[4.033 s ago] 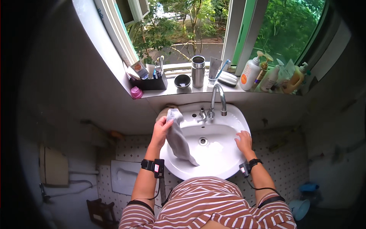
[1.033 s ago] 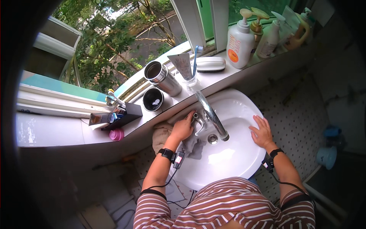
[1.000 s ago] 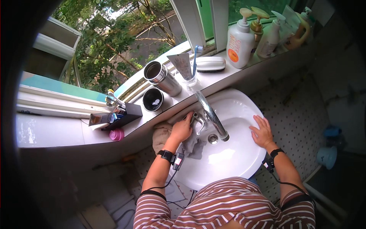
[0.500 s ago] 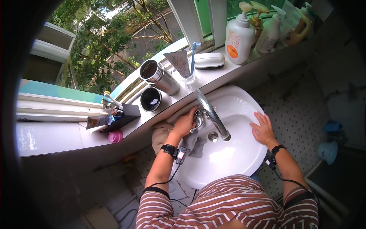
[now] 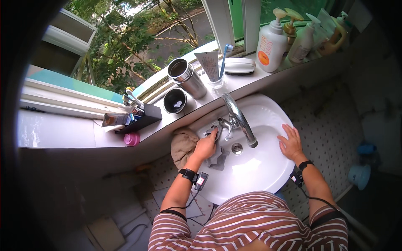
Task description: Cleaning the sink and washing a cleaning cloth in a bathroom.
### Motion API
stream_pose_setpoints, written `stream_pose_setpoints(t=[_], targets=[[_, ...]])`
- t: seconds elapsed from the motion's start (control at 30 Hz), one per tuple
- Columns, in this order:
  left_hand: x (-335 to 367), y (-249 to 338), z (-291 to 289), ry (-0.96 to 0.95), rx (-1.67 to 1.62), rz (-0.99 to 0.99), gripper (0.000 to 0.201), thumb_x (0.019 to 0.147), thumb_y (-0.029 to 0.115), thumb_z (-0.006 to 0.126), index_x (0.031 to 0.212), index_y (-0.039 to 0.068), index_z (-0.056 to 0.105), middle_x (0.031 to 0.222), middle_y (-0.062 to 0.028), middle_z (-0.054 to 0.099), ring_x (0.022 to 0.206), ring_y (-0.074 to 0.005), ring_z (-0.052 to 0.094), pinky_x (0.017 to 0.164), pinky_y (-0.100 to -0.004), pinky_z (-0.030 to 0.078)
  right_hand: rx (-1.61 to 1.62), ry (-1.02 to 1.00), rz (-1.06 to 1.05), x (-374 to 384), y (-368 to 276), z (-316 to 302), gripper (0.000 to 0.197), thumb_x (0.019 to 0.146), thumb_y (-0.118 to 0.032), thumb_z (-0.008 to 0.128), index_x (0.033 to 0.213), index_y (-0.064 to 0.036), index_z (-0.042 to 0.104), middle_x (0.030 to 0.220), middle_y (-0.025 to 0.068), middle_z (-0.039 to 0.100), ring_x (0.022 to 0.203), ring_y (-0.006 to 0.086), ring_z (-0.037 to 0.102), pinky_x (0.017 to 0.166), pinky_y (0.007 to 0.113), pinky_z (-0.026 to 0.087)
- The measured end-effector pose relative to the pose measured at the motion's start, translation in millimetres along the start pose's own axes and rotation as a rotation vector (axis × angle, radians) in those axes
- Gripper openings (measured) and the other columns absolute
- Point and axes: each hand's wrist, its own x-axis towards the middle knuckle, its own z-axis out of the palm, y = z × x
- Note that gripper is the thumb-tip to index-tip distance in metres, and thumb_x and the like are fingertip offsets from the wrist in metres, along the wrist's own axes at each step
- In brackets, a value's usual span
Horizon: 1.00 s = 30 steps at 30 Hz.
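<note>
My left hand (image 5: 205, 146) is closed on a thin grey cloth (image 5: 218, 160) at the left side of the white sink (image 5: 272, 171). Part of the cloth shows above my fingers, and the rest lies bunched on the basin's inner slope. Just right of that hand stands the chrome faucet (image 5: 243, 121), with its lever (image 5: 228, 130) apart from my fingers. My right hand (image 5: 291, 143) lies with fingers spread on the basin's right rim, holding nothing. A brown towel (image 5: 183, 147) hangs over the sink's left edge beside my left wrist. The drain (image 5: 237, 148) is uncovered.
On the ledge behind stand a steel flask (image 5: 193, 83), a dark cup (image 5: 175, 101), a glass (image 5: 216, 83) with toothbrush and tube, a brush (image 5: 239, 66) and several pump bottles (image 5: 271, 48). A black toothbrush holder (image 5: 144, 117) and pink lid (image 5: 132, 139) sit farther left.
My left hand has drawn away from the faucet lever, leftward and nearer to me, with the grey cloth. My right hand stays on the rim. The view has shifted slightly.
</note>
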Motion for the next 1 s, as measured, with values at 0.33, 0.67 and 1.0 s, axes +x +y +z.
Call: stream_pose_setpoints(t=[0.33, 0.67, 1.0], targets=[[-33, 36, 84, -0.086, -0.134, 0.062, 0.063, 0.072, -0.005, 0.049, 0.131, 0.014, 0.036, 0.112, -0.0180, 0.055, 0.088, -0.0358, 0.059, 0.076, -0.0416, 0.049, 0.006, -0.002, 0.000, -2, -1, 5, 0.018, 0.070, -0.011, 0.060, 0.088, -0.0112, 0.066, 0.129, 0.0155, 0.041, 0.124, 0.0286, 0.034, 0.103, 0.044, 0.025], [-38, 38, 82, -0.039, -0.370, -0.604, 0.034, 0.065, 0.031, 0.074, 0.081, 0.004, 0.061, 0.070, -0.0121, 0.063, 0.067, -0.0295, 0.062, 0.062, -0.0375, 0.047, 0.018, 0.031, -0.018, -1, 2, 1, 0.018, 0.070, -0.010, 0.060, 0.087, -0.0107, 0.066, 0.129, 0.0149, 0.042, 0.124, 0.0278, 0.035, 0.104, 0.043, 0.025], [-67, 8, 103, 0.142, -1.144, -0.483, 0.020, 0.089, 0.023, 0.049, 0.085, 0.005, 0.055, 0.078, -0.0003, 0.057, 0.069, -0.0123, 0.051, 0.064, -0.0257, 0.040, -0.003, 0.048, -0.022, -1, 2, 3, 0.018, 0.069, -0.010, 0.060, 0.087, -0.0108, 0.065, 0.130, 0.0143, 0.041, 0.124, 0.0275, 0.035, 0.104, 0.043, 0.025]])
